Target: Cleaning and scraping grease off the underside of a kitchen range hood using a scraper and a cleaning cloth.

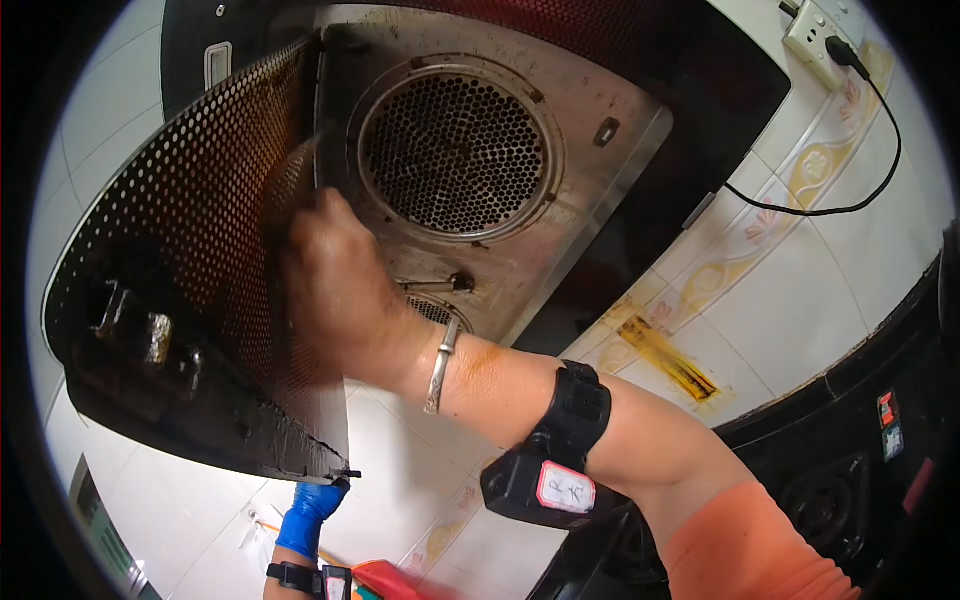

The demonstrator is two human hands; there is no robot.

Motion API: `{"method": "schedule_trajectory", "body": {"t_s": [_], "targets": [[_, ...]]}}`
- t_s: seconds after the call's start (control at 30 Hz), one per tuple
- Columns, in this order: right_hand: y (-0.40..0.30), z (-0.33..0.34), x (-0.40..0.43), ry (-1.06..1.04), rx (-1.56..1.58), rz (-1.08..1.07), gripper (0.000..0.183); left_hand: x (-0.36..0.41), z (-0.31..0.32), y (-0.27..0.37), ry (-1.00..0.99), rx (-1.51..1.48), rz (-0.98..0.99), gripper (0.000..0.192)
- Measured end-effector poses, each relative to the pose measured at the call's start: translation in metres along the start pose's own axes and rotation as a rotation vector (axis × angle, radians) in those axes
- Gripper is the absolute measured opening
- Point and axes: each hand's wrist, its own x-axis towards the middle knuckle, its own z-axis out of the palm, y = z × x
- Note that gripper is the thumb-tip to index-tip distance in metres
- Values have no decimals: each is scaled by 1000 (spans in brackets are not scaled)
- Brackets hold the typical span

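A swung-open perforated metal panel [202, 195] of a range hood hangs at the left, its inner side brown with grease. My left hand [319, 506], in a blue glove, grips the panel's lower corner; its fingertips are hidden behind the edge. My right hand [337, 292], bare and blurred, is curled against the panel's inner face. Whether something is in its fingers cannot be told. To its right lies the hood's stained metal interior [585, 157] with a round honeycomb grille [454, 154]. A smaller grille [435, 311] is partly covered by my right arm.
A black gas stove [817, 502] stands at lower right. A black cord [892, 157] runs from the hood to a socket strip [817, 45]. Yellow-brown grease [667, 356] streaks the tiled wall. Red cloth-like material [390, 581] shows at the bottom edge.
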Motion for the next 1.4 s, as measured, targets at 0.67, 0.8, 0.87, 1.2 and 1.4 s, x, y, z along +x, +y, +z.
{"method": "schedule_trajectory", "body": {"t_s": [0.67, 0.8, 0.87, 1.2, 1.4], "targets": [[28, 7, -5, -3, 538, 315, 24, -4, -5, 19, 7, 2, 3, 29], [30, 18, -3, 54, 672, 467, 21, -4, -5, 23, 67, 44, 16, 30], [24, 19, -7, 64, 704, 459, 20, -4, -6, 22, 30, 42, -11, 32], [38, 31, 2, 106, 808, 598, 25, -5, -7, 27, 27, -16, -27, 31], [40, 40, -30, 6, 598, 651, 28, -1, 6, 2, 65, 20, 48, 29]]}}
